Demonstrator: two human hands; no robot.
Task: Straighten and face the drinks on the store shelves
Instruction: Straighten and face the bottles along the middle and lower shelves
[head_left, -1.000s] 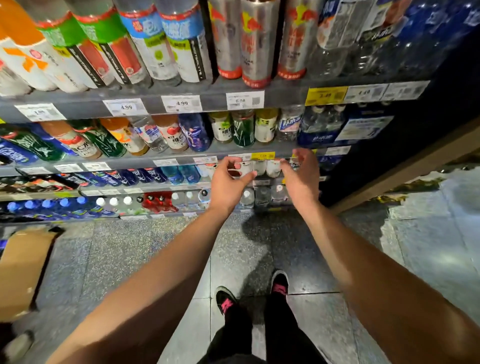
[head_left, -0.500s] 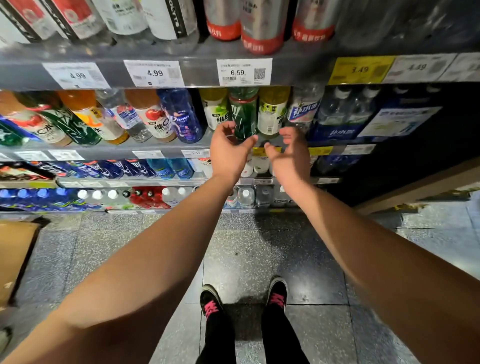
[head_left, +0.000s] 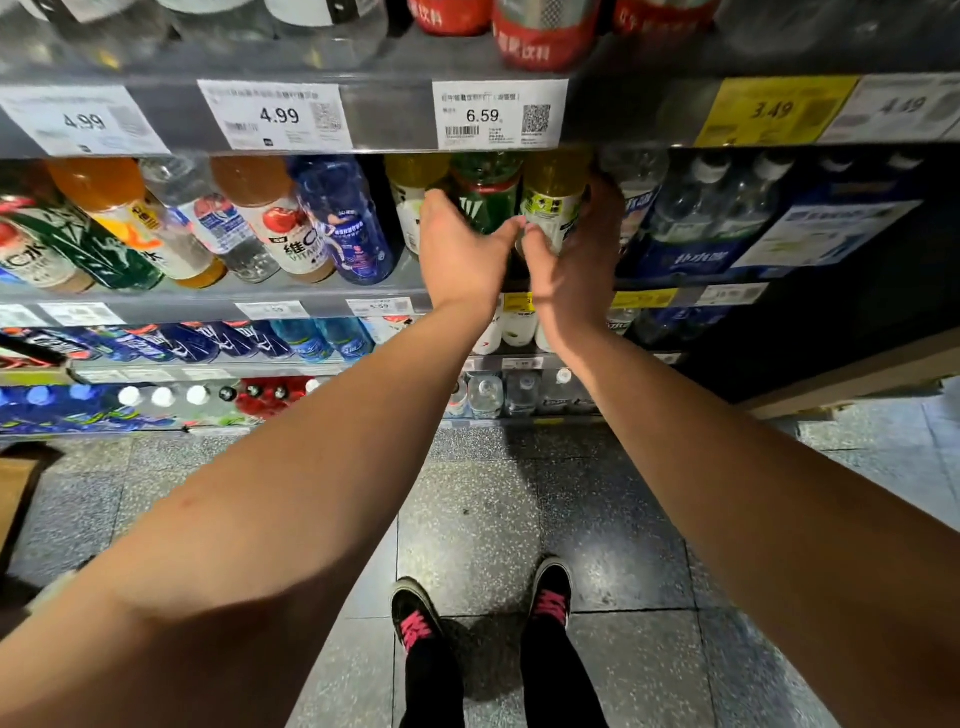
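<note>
Hands (head_left: 519, 249) now higher, fingers hidden.

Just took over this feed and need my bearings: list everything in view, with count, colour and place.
Green bottle: one, dark green, second shelf, between the hands.
Yellow-green bottle: one, right of it, right hand curled round it.
Dark blue bottle: one, left of the hands.
Orange-topped bottles: two or more, second shelf, left.
Clear water bottles: several, white caps, right.
Red-banded cans: three showing, top shelf.
Price tags: white, one yellow, on the shelf edges.
Lower shelves: blue and clear bottles, count unclear.
Floor: grey speckled tiles.
Shoes: two, black, pink laces.
Left hand: against the green bottle.
Right hand: holding the yellow-green bottle.
</note>
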